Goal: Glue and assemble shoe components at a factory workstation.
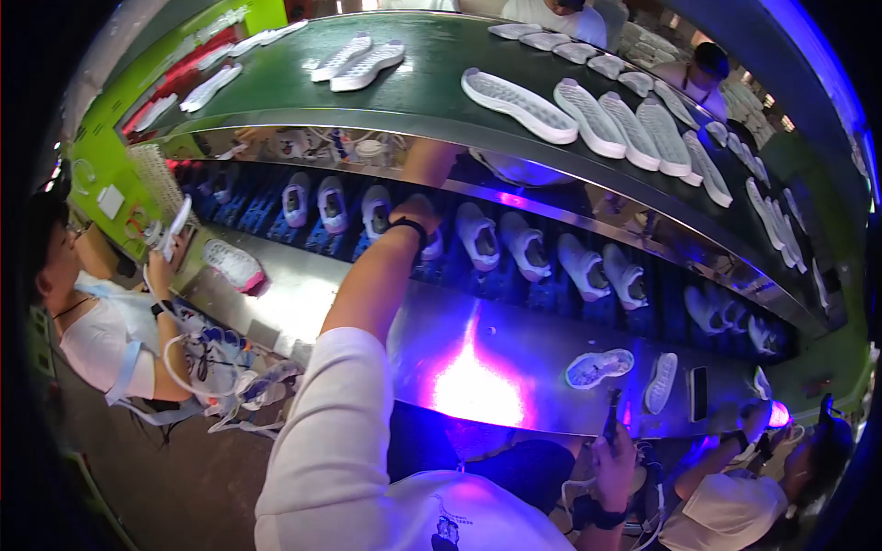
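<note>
My left hand (416,211) reaches far across the metal bench and closes over a white shoe (432,246) in the row on the dark conveyor; the fingertips are partly hidden. A black band circles that wrist. Low on the right, my right hand (614,459) grips a slim dark tool (612,415) upright at the bench edge; its exact kind is not clear. Closest to this tool are a white shoe sole with a bluish, glossy inside (599,368) and a narrower pale sole (660,383), both lying on the bench.
Several white soles (519,106) line the green upper belt (432,55). A dark phone (698,393) lies on the bench (542,321). One pink-and-white shoe (234,264) sits at the left. Co-workers flank me: one at the left (101,331), another at the lower right (735,505).
</note>
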### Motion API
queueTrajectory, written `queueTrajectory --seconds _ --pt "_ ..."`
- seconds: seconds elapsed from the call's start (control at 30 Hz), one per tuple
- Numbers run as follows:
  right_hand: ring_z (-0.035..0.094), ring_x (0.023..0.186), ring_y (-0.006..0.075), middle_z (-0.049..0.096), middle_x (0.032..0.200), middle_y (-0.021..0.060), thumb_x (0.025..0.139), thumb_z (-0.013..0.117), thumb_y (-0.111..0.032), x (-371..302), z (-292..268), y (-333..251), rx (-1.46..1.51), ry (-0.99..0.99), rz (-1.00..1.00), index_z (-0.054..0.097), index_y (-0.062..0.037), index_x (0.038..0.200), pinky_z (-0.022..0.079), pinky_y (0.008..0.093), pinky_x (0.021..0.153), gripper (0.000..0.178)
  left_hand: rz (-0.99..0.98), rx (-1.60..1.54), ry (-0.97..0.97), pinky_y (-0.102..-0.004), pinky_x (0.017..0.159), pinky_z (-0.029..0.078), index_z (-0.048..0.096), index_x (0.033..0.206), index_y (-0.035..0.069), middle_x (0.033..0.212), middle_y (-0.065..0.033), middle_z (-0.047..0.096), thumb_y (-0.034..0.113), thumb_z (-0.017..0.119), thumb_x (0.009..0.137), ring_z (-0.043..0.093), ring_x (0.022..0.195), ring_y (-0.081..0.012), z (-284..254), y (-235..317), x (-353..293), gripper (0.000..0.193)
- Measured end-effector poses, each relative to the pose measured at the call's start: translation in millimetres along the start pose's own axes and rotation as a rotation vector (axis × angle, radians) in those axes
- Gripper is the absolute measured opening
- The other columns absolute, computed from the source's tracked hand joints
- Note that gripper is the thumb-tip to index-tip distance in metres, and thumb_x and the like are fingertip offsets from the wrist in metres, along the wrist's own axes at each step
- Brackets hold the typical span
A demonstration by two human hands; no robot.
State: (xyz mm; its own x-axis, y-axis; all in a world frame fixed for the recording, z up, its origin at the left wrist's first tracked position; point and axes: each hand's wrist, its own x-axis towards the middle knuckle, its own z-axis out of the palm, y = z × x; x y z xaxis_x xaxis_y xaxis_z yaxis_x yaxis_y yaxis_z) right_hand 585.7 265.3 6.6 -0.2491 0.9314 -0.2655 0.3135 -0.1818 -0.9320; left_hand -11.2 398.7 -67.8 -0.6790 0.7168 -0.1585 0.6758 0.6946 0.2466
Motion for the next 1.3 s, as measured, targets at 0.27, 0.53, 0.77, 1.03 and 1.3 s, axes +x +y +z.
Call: queueTrajectory --seconds 0.27,0.53,0.77,1.03,1.3 --pt "0.050 0.063 0.0039 0.064 0.087 -0.0010 0.098 0.064 -0.005 23 5 2 0.105 -0.065 0.077 0.054 -0.0029 0.144 0.040 0.0202 0.054 0.047 0.463 0.073 0.236 -0.0478 0.108 0.043 0.069 0.119 0.008 0.125 -0.0170 0.069 0.020 0.053 0.094 0.063 0.121 -0.0347 25 148 -22 0.032" --pt "0.055 0.070 0.0045 0.066 0.090 -0.0010 0.097 0.066 -0.006 4 -10 -16 -0.064 -0.022 0.018 0.055 -0.0009 0.144 0.048 0.0222 0.062 0.049 0.190 -0.150 0.075 -0.0413 0.111 0.046 0.059 0.140 0.009 0.143 -0.0142 0.060 0.034 0.055 0.100 0.056 0.134 -0.0293 97 185 3 0.047" --pt "0.056 0.069 0.0053 0.066 0.084 0.0006 0.097 0.065 -0.009 -6 -35 3 0.009 -0.026 0.005 0.055 -0.0033 0.144 0.047 0.0230 0.062 0.048 0.709 0.013 -0.140 -0.0481 0.089 0.057 0.062 0.131 0.005 0.119 -0.0174 0.069 0.044 0.058 0.098 0.070 0.107 -0.0325 83 138 -34 0.051" --pt "0.068 0.094 0.0158 0.073 0.112 0.0134 0.096 0.068 -0.014 9 -19 26 0.051 -0.080 -0.139 0.055 -0.0029 0.143 0.054 0.0322 0.086 0.049 0.336 -1.504 -0.456 -0.0331 0.086 0.057 0.054 0.133 -0.003 0.111 -0.0090 0.069 0.015 0.076 0.089 0.069 0.099 -0.0198 24 82 -314 0.052" --pt "0.068 0.102 0.0160 0.073 0.118 0.0131 0.096 0.067 -0.006 -16 -9 -47 0.015 -0.149 -0.354 0.059 -0.0037 0.141 0.052 0.0310 0.094 0.045 0.887 -0.942 0.102 -0.0452 0.099 0.054 0.060 0.131 0.001 0.128 -0.0191 0.067 0.012 0.086 0.076 0.067 0.117 -0.0344 -11 94 -383 0.062"
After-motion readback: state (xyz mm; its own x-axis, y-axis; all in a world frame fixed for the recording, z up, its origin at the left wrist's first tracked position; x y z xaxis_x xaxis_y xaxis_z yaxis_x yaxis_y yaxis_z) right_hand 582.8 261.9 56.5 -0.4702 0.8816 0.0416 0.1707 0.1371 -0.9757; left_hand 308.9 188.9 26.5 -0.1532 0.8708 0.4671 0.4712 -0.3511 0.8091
